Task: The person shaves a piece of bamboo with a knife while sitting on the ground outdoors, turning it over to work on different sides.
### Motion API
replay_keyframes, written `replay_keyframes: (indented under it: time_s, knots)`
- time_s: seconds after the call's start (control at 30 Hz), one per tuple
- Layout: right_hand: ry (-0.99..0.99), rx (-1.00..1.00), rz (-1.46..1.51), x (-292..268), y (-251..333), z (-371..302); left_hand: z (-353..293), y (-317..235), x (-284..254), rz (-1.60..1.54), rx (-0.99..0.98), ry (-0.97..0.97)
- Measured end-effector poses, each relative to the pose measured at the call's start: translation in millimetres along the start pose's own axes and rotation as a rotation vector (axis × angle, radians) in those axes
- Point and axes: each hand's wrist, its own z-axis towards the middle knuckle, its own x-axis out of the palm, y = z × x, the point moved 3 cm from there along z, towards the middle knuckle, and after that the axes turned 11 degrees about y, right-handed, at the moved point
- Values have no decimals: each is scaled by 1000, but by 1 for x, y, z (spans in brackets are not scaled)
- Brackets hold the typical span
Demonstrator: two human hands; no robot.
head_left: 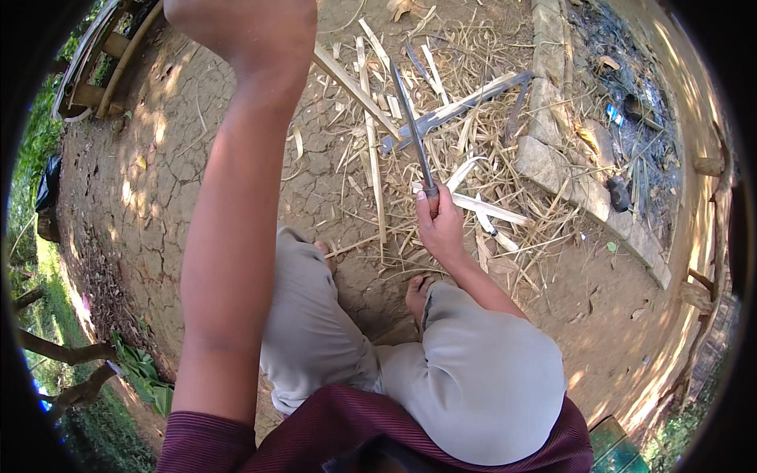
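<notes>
While the long dark knife (414,130) is out in front of the knees (497,363), right hand (441,226) wrapped snugly round its handle (431,196), blade angled up and away over a grey flat piece (465,109), the left hand (246,31) is raised so near the camera that its fingers are out of shot, so I can't tell how open it is or if it's got anything. A pale wood strip (355,91) pokes out from behind it, its low end near the blade. Loads of shavings (473,146) lie around on the cracked dirt (181,126). Right of those there's stone edging (546,114), then an ashy patch (654,165) with a little blue-and-white packet (615,115), any print on it too small to read.
</notes>
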Motion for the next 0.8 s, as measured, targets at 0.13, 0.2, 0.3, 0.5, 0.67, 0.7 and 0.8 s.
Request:
replay_keyframes:
  time_s: [0.13,0.2,0.3,0.5,0.67,0.7,0.8]
  knots:
    - [40,16,-174,13,-17,-7,3,19,-2,32,-19,-43]
    - [173,227,-408,37,-82,-1,2,24,0,28,36,-54]
    - [145,260,-318,35,-92,-4,0,18,-1,57,68,-66]
    - [104,163,-140,8,-35,-3,-5,11,-3,89,137,-104]
    - [36,5,-132,0,0,-12,15,51,-18,-88,3,47]
    - [97,112,-255,6,-23,-9,11,50,-17,-96,-24,35]
    - [178,239,-372,23,-73,0,4,45,-14,-79,-22,-19]
